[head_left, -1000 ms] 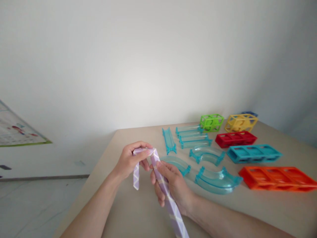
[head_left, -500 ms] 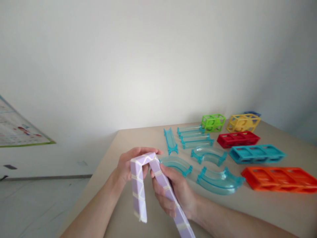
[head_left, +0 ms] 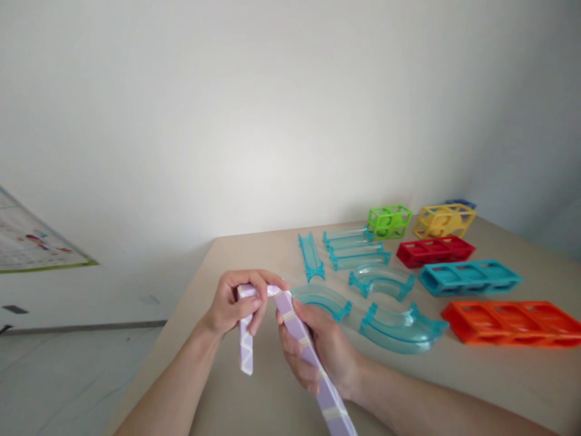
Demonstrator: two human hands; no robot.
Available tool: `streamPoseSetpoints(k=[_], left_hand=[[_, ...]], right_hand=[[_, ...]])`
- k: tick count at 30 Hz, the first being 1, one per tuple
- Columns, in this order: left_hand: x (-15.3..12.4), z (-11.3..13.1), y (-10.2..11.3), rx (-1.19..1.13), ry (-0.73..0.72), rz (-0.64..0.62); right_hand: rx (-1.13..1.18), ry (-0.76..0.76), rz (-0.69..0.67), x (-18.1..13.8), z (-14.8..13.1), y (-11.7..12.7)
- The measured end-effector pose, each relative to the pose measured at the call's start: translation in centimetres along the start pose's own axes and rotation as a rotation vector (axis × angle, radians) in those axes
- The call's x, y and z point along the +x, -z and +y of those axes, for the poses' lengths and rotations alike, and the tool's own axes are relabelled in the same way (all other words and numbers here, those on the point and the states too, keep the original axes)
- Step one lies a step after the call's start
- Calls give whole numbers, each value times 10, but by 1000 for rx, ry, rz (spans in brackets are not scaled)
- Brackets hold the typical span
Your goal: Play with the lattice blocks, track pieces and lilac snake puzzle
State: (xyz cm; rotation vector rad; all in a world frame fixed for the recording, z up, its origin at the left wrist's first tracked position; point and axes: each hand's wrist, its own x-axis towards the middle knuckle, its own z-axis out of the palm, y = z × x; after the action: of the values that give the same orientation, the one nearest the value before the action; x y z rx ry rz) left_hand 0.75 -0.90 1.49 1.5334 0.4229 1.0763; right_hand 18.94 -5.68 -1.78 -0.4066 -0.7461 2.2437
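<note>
Both hands hold a lilac-and-white segmented twist puzzle (head_left: 297, 330) above the near left part of the beige table (head_left: 454, 375). My left hand (head_left: 233, 301) is closed around its bent top end, from which a short section hangs down. My right hand (head_left: 318, 345) is wrapped round the long straight section, which slants down toward the bottom edge of the picture.
Clear teal track pieces, curved (head_left: 394, 324) and straight (head_left: 311, 257), lie right of my hands. Further right are open frame blocks: orange (head_left: 512, 321), teal (head_left: 467, 277), red (head_left: 434, 250), green (head_left: 389, 221) and yellow (head_left: 445, 220). A white wall stands behind; a poster (head_left: 31, 239) is at left.
The short section in my left hand swung out toward me half a second ago, then turned back to hang edge-on. The right hand kept its grip and barely moved.
</note>
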Motion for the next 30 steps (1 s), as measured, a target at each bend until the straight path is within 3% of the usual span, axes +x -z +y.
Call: streamPoseSetpoints(k=[3,6,8,11,15,17,20,23,26,30], left_hand=[[-5,5,4,44,9,0],[-7,10,12,44,54,-92],[-6,11,16,-51,89,-107],[-1,6,17,-181,139,-23],[3,-8,11,-139,261,-65],[3,-15,7,-134,203,-52],[4,-20,3,-111,165,-4],[5,-15,-2,-2,275,26],[7,-5,-8,117,395,95],[8,5,-15,111,476,163]], right_hand=[[121,-208,-172,-1,-5,8],[186,-317,-292,-1,-7,12],[198,-336,-332,0,-8,13],[201,-311,-369,-1,-10,11],[207,-269,-383,-2,-11,11],[155,-258,-348,-2,-8,10],[-85,-85,-211,0,0,5],[-279,65,-26,1,8,-2],[-419,45,88,-1,8,-7],[-771,57,150,-6,2,-10]])
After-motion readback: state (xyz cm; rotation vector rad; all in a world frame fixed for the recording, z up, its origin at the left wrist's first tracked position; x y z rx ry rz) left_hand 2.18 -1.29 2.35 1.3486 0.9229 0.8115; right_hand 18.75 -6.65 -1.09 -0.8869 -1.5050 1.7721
